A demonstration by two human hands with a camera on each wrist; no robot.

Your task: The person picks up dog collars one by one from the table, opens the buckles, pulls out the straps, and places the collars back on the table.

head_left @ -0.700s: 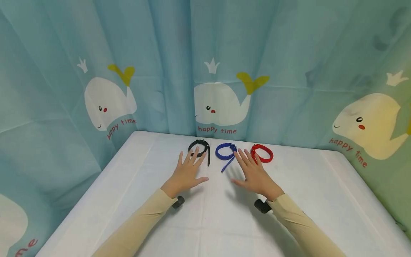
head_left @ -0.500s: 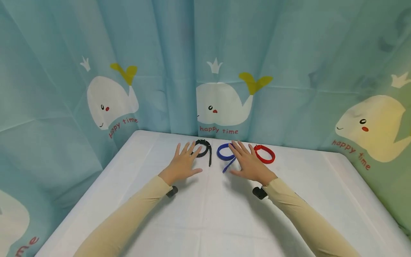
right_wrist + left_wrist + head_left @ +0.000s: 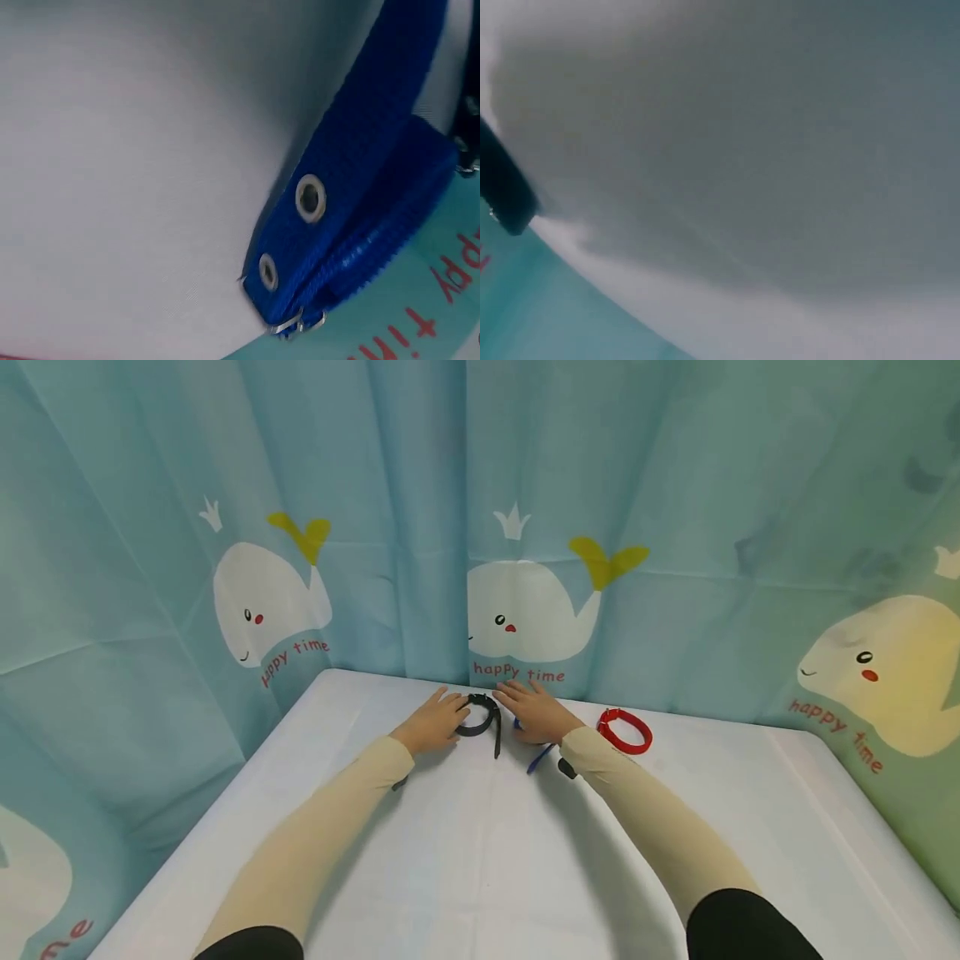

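Three buckled strap collars lie in a row near the far edge of the white table. In the head view my left hand [image 3: 433, 722] is at the left side of the black collar [image 3: 497, 731], fingertips at its band; contact is hard to judge. My right hand [image 3: 538, 717] reaches over the blue collar [image 3: 538, 762], hiding most of its loop, with its fingertips just right of the black one. The right wrist view shows the blue collar [image 3: 352, 150] close up, with metal eyelets and a buckle. A dark band end, the black collar [image 3: 506, 184], enters the left wrist view.
To the right of my right hand lies the red collar [image 3: 637, 743], untouched. The white table [image 3: 480, 860] ends at a light blue curtain [image 3: 420, 527] printed with whales, which hangs right behind the collars and along both sides.
Both hands have moved forward. The left hand has come down to the black collar's left side; the right has shifted left from the red collar across the blue one. The collars appear unmoved.
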